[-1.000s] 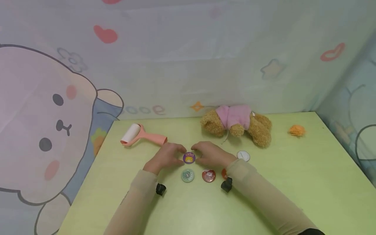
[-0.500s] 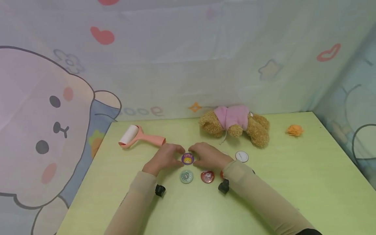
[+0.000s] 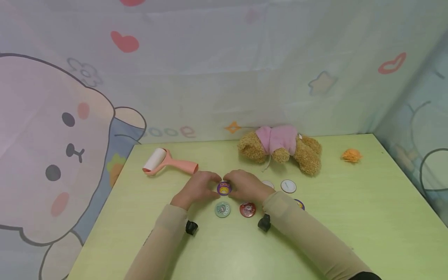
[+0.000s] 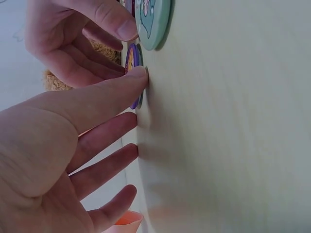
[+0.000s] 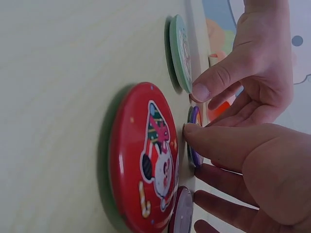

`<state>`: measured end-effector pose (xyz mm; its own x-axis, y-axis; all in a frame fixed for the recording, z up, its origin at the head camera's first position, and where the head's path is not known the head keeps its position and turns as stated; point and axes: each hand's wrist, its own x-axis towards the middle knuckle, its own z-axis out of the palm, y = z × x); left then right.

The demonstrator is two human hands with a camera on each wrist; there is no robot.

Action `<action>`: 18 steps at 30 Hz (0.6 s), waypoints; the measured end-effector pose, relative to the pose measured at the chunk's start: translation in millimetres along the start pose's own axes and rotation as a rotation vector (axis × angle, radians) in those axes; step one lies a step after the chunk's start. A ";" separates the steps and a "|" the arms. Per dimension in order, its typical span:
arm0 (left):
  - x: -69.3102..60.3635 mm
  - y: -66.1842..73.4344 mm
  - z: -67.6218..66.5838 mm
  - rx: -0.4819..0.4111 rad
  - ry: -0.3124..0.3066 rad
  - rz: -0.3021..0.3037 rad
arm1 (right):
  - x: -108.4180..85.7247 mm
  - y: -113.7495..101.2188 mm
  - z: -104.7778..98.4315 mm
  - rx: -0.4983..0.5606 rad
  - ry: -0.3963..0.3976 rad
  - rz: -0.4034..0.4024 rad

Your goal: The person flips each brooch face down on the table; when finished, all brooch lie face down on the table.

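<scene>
In the head view, a round purple badge with a yellow bear (image 3: 224, 188) lies on the table between the two hands. The left hand (image 3: 197, 189) holds its left edge with thumb and forefinger; the right hand (image 3: 247, 186) holds the right edge the same way. Both wrist views show the purple badge (image 4: 131, 60) (image 5: 197, 114) low at the tabletop, partly covered by the thumbs, with the other fingers spread. Nearer the person lie a green badge (image 3: 222, 209) and a red badge (image 3: 247, 209).
A white-faced badge (image 3: 288, 186) and another (image 3: 268, 184) lie right of the hands; a purple one (image 3: 300, 203) is partly under the right sleeve. Behind are a pink lint roller (image 3: 182, 165), a plush bear in pink (image 3: 280, 142) and an orange tuft (image 3: 351, 155).
The right forearm has shifted slightly left, uncovering a white-faced badge and part of a purple one, while covering an orange-red one. Both hands stay at the purple badge.
</scene>
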<state>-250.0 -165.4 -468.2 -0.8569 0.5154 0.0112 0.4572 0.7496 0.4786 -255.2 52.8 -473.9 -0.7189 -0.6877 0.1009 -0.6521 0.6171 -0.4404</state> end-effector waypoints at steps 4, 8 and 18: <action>-0.4 0.7 -0.3 0.009 0.002 0.010 | 1.7 0.0 1.8 -0.018 -0.001 0.012; -0.4 0.6 0.9 0.010 0.005 0.011 | 1.4 -1.2 1.3 -0.016 -0.006 0.023; -1.6 0.3 0.4 0.013 0.015 0.041 | 1.6 -2.1 1.0 -0.023 -0.003 0.008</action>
<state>-248.3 -165.8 -468.5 -0.8410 0.5393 0.0436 0.4947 0.7337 0.4658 -254.7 50.0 -473.7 -0.7237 -0.6837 0.0943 -0.6515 0.6317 -0.4202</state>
